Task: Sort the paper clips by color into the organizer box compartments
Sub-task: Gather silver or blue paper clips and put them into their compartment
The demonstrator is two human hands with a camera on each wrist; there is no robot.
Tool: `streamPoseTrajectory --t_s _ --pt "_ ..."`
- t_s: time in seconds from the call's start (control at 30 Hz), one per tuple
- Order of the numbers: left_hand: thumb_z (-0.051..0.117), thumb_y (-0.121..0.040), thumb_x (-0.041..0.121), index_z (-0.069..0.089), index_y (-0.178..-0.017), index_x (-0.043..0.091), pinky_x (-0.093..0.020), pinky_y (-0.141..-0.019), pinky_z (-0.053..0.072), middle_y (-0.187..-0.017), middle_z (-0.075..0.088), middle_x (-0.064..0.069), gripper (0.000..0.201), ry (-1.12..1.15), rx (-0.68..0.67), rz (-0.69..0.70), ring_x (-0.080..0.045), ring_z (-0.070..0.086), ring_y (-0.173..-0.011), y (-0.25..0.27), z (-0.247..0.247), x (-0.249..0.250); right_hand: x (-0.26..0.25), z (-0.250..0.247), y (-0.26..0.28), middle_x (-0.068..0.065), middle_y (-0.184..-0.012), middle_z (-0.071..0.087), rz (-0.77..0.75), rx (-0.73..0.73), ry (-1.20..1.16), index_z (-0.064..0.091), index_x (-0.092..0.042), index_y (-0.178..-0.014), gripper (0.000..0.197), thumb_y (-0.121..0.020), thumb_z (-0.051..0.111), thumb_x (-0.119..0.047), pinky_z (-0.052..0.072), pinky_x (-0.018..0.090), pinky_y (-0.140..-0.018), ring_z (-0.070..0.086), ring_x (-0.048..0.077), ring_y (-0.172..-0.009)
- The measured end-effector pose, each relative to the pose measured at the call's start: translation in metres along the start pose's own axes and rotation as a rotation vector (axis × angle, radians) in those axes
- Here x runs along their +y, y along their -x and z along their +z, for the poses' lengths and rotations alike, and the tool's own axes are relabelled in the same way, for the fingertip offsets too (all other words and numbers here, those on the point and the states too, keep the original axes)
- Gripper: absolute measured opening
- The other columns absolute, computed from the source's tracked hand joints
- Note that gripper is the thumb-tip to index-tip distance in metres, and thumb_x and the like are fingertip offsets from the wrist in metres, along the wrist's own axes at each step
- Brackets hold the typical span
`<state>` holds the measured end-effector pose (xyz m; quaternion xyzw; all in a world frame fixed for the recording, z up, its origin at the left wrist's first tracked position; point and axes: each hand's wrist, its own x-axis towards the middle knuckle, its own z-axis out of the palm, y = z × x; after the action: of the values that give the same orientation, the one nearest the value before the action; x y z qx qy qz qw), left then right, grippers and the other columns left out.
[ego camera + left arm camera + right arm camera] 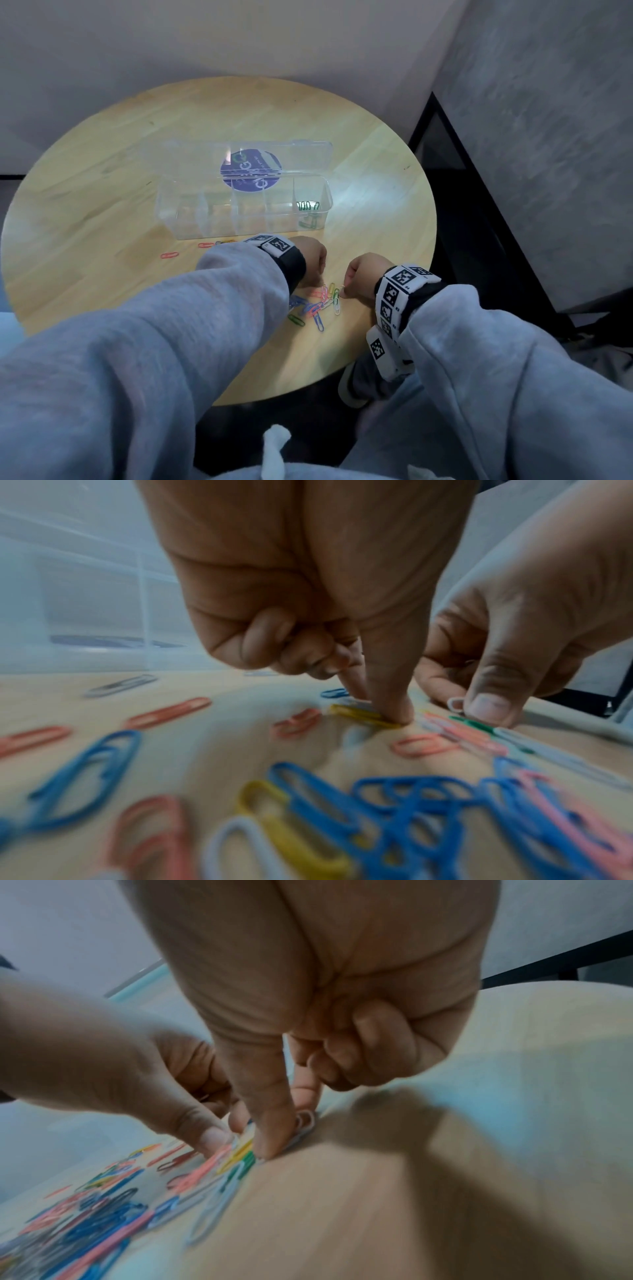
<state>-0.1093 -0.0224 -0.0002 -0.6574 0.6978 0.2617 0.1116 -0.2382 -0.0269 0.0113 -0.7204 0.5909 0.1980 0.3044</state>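
Note:
A clear organizer box (191, 219) stands open mid-table, with green clips (308, 206) in its rightmost compartment. A mixed pile of paper clips (311, 306) in blue, pink, yellow, green and white lies near the front edge. My left hand (310, 260) is over the pile's far side. Its thumb and index finger (380, 710) pinch a yellow clip (356, 714) that still lies on the wood. My right hand (363, 277), just to the right, pinches a white clip (306, 1121) between thumb and index finger, also low on the table. Both hands almost touch.
The round wooden table (102, 192) ends close behind the pile. The box lid (274, 150) lies open behind the box. Loose red clips (169, 255) sit left of my left sleeve. A dark frame (479, 205) and grey wall stand to the right.

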Motion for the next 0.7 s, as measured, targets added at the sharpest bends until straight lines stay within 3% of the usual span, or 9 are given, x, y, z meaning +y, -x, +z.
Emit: streamPoseTrajectory --t_s 0.1,0.23,0.3,0.43,0.5,0.6,0.7 --pt "0.069 -0.084 0.028 0.064 -0.092 0.017 -0.025 -0.068 0.037 -0.099 0.064 -0.004 0.015 0.0 -0.013 -0.026 -0.017 0.051 -0.084 0.002 -0.003 -0.004 -0.001 -0.001 -0.002 0.004 -0.094 0.052 -0.014 0.011 0.049 0.053 -0.017 -0.088 0.015 -0.087 0.062 -0.029 0.038 0.023 -0.075 0.048 0.019 -0.088" --pt "0.064 -0.087 0.03 0.062 -0.095 0.015 -0.025 -0.072 0.035 -0.094 0.059 -0.005 0.017 -0.014 -0.039 -0.045 -0.018 0.05 -0.085 0.004 -0.004 -0.01 0.003 -0.003 0.002 0.0 -0.09 0.056 -0.066 0.057 0.069 0.059 -0.02 -0.09 0.007 -0.085 0.064 -0.021 0.035 0.02 -0.054 0.05 0.016 -0.082" --pt "0.063 -0.088 0.031 0.065 -0.102 0.012 -0.025 -0.072 0.036 -0.094 0.058 -0.005 0.023 -0.007 -0.047 -0.054 -0.019 0.049 -0.085 0.005 -0.004 -0.012 0.003 -0.003 0.004 -0.001 -0.091 0.055 -0.081 0.046 0.117 0.063 -0.018 -0.099 0.015 -0.084 0.065 -0.02 0.036 0.021 -0.055 0.05 0.016 -0.082" --pt "0.06 -0.09 0.031 0.055 -0.09 0.016 -0.024 -0.071 0.034 -0.087 0.055 -0.002 0.015 0.01 -0.064 -0.047 -0.018 0.048 -0.083 0.007 -0.004 -0.012 0.0 0.004 -0.004 -0.001 -0.088 0.054 -0.088 0.037 0.182 0.06 -0.019 -0.092 0.011 -0.083 0.066 -0.022 0.039 0.021 -0.059 0.05 0.018 -0.08" --pt "0.061 -0.09 0.031 0.054 -0.083 0.017 -0.024 -0.069 0.035 -0.078 0.054 0.001 0.017 0.101 -0.062 -0.05 -0.017 0.048 -0.081 0.009 -0.007 -0.015 -0.004 0.007 -0.011 -0.001 -0.087 0.051 -0.06 0.018 0.255 0.059 -0.018 -0.091 0.014 -0.085 0.063 -0.029 0.042 0.024 -0.073 0.047 0.018 -0.08" --pt "0.065 -0.086 0.036 0.05 -0.065 0.021 -0.022 -0.06 0.036 -0.065 0.051 0.007 0.029 0.298 -0.047 -0.05 -0.011 0.047 -0.064 0.014 -0.018 -0.021 -0.01 0.005 -0.011 0.005 -0.083 0.057 -0.048 0.008 0.295 0.058 -0.015 -0.082 0.008 -0.083 0.058 -0.023 0.043 0.024 -0.066 0.054 0.021 -0.075" --pt "0.067 -0.086 0.028 0.051 -0.065 0.019 -0.022 -0.069 0.047 -0.064 0.056 0.003 0.029 0.587 -0.076 -0.081 -0.009 0.051 -0.06 0.019 -0.028 -0.028 -0.013 0.003 -0.011 0.009 -0.097 0.069 -0.077 0.022 0.311 0.068 -0.007 -0.095 0.024 -0.083 0.057 -0.024 0.047 0.027 -0.069 0.066 0.025 -0.089"
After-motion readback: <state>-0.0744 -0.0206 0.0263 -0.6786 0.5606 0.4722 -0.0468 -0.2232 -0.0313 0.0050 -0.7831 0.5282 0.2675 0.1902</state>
